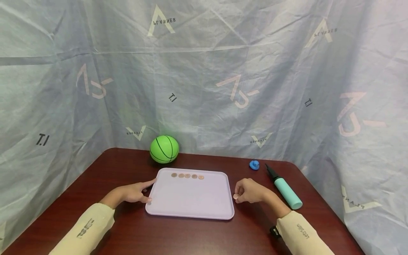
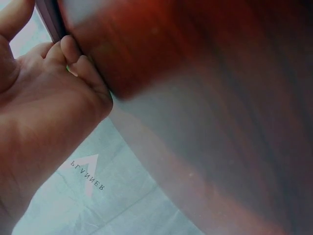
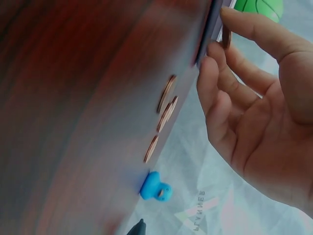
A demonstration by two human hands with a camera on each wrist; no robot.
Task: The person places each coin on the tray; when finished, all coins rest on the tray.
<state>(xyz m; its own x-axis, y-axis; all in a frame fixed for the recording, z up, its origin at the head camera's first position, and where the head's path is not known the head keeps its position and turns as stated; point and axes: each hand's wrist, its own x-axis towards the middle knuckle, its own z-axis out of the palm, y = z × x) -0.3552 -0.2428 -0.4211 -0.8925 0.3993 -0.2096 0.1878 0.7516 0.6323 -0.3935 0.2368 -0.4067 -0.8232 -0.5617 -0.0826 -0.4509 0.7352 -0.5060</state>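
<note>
A white tray lies on the table, with a row of several copper-coloured coins along its far side. My left hand holds the tray's left edge, thumb on the rim and index finger reaching farther up the side. In the left wrist view, the other fingers of that hand are bent close to the tabletop. Just outside the tray's right edge, my right hand pinches one coin between thumb and fingertips. More coins lie on the table beyond that hand; it hides them in the head view.
Behind the tray sits a green ball with black lines. A blue rubber duck stands at the back right, and a teal hand pump with a black nozzle lies beside the right forearm. Printed grey cloth hangs around the table.
</note>
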